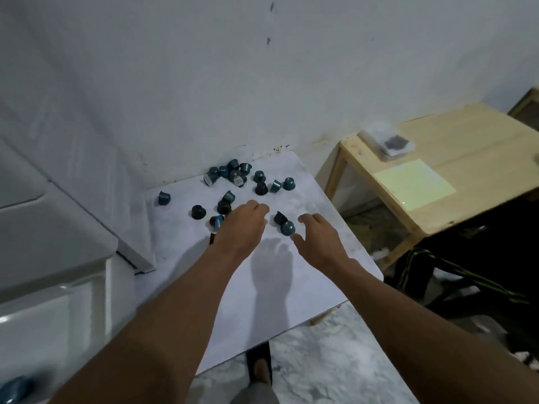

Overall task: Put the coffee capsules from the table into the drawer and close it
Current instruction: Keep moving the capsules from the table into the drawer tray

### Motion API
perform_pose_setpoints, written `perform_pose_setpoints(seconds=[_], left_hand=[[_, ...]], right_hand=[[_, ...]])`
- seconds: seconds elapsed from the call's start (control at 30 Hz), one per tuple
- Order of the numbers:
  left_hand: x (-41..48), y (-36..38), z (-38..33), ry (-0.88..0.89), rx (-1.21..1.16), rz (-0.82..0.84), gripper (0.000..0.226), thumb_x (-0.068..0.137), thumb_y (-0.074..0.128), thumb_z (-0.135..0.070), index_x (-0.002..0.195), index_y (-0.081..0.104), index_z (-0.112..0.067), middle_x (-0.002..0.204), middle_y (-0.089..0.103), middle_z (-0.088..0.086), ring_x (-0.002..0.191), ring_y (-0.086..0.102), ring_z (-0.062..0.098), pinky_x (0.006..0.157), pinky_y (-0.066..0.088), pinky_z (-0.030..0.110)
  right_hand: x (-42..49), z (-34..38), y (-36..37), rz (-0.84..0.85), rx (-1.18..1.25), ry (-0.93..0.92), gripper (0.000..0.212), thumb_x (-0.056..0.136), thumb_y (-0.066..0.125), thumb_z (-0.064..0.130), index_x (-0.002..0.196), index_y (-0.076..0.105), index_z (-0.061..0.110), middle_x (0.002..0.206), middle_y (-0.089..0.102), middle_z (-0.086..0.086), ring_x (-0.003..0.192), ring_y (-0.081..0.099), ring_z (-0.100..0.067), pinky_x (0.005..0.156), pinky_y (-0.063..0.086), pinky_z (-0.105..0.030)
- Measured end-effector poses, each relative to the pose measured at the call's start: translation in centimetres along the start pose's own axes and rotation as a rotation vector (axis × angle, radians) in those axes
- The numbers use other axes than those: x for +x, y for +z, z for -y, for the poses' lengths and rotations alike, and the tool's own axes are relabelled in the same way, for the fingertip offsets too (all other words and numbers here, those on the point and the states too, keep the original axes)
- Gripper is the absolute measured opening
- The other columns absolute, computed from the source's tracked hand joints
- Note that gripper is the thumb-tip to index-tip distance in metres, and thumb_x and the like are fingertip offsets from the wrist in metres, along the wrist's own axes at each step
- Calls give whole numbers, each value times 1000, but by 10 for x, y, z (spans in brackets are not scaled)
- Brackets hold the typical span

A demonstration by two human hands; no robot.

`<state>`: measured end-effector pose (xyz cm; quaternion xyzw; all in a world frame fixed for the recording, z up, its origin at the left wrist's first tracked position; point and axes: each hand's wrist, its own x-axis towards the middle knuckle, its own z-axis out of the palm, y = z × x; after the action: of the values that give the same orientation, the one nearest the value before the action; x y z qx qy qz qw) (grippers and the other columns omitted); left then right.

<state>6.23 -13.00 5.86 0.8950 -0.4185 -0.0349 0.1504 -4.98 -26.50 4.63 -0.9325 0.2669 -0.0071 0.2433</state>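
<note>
Though blurred, 1 cropped capsule (15,388).

Dim, soft overhead light; wide-angle edge warp, slight blur.
</note>
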Motion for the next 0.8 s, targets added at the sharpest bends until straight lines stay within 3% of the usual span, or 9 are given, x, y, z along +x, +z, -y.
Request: perform_pose_setpoints(seconds=[0.13, 0.3, 0.43, 0.53, 0.67, 0.8], left_hand=[[48, 25, 16, 27, -39, 108, 28, 92, 50, -8, 119, 57, -13, 116, 57, 8, 103, 57, 29, 83, 50, 42], [85, 49, 31, 117, -82, 263, 33, 93, 54, -16, 125, 53, -20, 122, 53, 4, 102, 58, 27, 80, 51, 38], [104, 60, 39, 182, -82, 389, 27, 92, 55, -24, 118, 57, -17, 119, 51, 2, 100, 57, 26, 80, 50, 39], [111, 65, 42, 201, -94, 390, 22, 90, 58, -26, 107, 58, -13, 114, 53, 3, 94, 57, 27, 73, 45, 34], [110, 69, 46, 219, -105, 389, 13, 87, 60, -21, 92, 52, -11, 102, 53, 7, 82, 57, 32, 71, 47, 39], [106, 68, 48, 193, -120, 405, 9, 85, 58, -14, 88, 50, -13, 98, 53, 6, 81, 55, 32, 69, 42, 34]], right_hand=[[37, -3, 21, 71, 44, 125, 39, 92, 58, 29, 127, 50, 15, 130, 52, -7, 108, 55, -23, 90, 45, -29], [64, -7, 43, 144, 126, 223, 44, 90, 62, 30, 130, 48, 18, 127, 51, -7, 102, 54, -22, 85, 41, -23], [77, -12, 52, 141, 135, 257, 27, 92, 58, 34, 115, 58, 21, 112, 56, -6, 87, 54, -21, 79, 46, -27], [82, -17, 53, 108, 139, 289, 22, 92, 58, 33, 108, 61, 19, 105, 57, -5, 84, 53, -20, 79, 49, -30], [86, -21, 55, 75, 117, 274, 17, 89, 59, 28, 97, 59, 13, 96, 61, -7, 79, 53, -21, 71, 46, -31], [88, -25, 53, 116, 117, 252, 19, 87, 60, 25, 103, 55, 15, 98, 60, -7, 83, 57, -24, 72, 49, -33]])
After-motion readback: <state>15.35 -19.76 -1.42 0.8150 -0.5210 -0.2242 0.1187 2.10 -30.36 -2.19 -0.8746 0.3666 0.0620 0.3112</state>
